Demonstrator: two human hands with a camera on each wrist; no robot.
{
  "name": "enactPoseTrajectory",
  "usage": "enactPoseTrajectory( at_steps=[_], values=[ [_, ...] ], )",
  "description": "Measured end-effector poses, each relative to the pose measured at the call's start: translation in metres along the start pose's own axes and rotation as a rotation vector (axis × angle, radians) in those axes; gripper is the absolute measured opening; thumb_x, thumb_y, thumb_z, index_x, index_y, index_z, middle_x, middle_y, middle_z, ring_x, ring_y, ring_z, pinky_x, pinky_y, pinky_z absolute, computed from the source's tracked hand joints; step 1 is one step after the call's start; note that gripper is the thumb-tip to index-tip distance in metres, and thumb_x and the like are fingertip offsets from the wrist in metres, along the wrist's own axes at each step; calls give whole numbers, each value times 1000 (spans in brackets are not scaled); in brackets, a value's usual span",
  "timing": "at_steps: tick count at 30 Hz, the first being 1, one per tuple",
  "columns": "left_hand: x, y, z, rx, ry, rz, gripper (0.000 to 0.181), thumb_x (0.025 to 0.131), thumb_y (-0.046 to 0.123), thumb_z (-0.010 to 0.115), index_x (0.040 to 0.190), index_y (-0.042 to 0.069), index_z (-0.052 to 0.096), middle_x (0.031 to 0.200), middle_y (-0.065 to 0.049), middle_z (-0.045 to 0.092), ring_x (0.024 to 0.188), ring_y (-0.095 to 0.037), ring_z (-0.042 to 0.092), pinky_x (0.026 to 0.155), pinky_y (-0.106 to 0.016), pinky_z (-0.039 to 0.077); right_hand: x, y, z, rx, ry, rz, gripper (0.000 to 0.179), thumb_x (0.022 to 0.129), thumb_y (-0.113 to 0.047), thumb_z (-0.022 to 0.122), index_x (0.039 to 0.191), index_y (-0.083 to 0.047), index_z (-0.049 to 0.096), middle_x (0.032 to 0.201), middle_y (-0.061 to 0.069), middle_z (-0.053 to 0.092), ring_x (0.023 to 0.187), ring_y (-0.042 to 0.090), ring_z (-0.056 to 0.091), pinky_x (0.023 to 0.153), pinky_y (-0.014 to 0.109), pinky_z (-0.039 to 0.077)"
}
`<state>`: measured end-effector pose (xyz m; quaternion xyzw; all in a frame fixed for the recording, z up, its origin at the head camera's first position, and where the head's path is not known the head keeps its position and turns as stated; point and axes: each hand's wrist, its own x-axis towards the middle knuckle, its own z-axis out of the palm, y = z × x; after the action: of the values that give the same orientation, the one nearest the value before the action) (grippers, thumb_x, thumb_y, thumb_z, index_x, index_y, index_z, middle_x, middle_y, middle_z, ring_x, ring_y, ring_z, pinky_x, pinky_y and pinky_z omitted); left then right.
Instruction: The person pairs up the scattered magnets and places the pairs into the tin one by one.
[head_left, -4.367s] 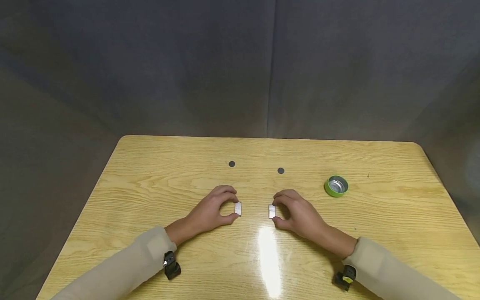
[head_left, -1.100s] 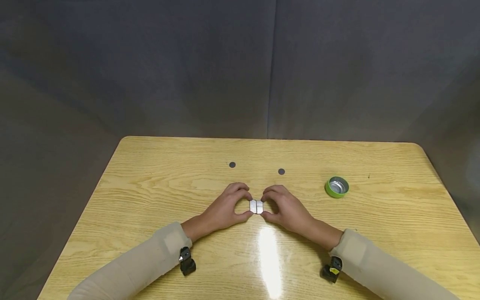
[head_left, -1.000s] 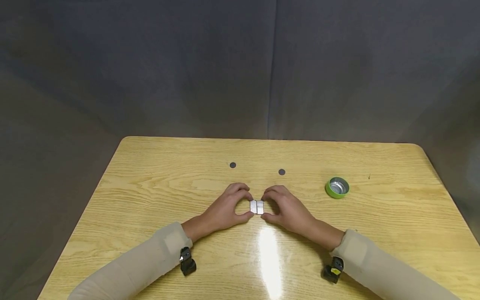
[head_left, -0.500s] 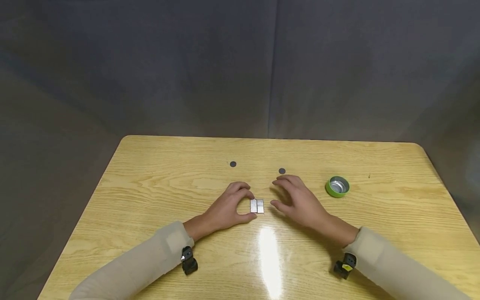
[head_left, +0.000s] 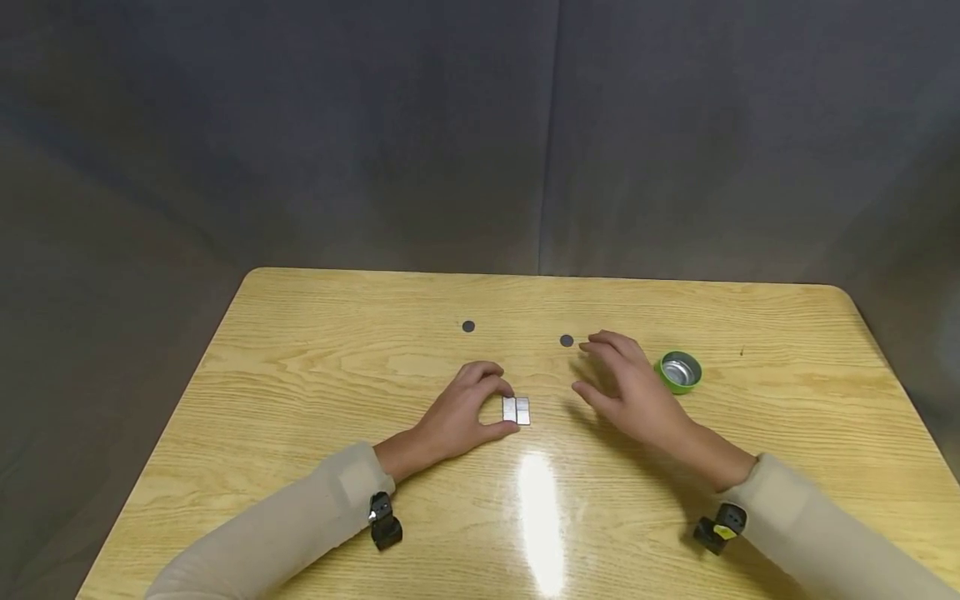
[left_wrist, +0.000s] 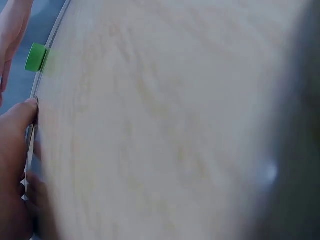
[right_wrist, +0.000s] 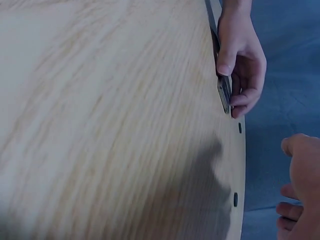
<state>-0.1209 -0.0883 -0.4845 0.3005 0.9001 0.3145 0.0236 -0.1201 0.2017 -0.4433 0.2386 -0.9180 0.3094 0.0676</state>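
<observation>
Two small flat silver rectangles with dark edges lie side by side on the wooden table. My left hand (head_left: 457,417) holds the left rectangle (head_left: 509,410) between thumb and fingertips at its near and far ends. The right rectangle (head_left: 523,411) sits against it, untouched by any finger. My right hand (head_left: 633,392) hovers over the table to the right, fingers relaxed and spread, with nothing in it. Its fingertips are near a dark round disc (head_left: 567,341), and its back is beside a green bowl (head_left: 679,372). The right wrist view shows the left hand (right_wrist: 245,55) at the pieces.
A second dark disc (head_left: 468,326) lies farther back on the table (head_left: 337,333), left of the first. The bowl has a shiny metal inside. Dark cloth (head_left: 450,142) hangs behind the table's far edge, and a light glare shows on the near part.
The two rectangles, earlier apart, were brought together. My right hand then let go of its piece and moved right and away toward the bowl. My left hand stayed at the pieces.
</observation>
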Motion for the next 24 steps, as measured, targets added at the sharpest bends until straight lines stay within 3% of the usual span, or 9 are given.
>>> enactPoseTrajectory(
  at_steps=[24],
  values=[
    [2, 7, 4, -30, -9, -35, 36, 90, 37, 80, 113, 14, 67, 143, -10, 50, 137, -26, 42, 112, -44, 40, -21, 31, -36, -24, 88, 66, 52, 93, -16, 77, 135, 6, 57, 143, 27, 49, 136, 47, 39, 101, 65, 40]
  ],
)
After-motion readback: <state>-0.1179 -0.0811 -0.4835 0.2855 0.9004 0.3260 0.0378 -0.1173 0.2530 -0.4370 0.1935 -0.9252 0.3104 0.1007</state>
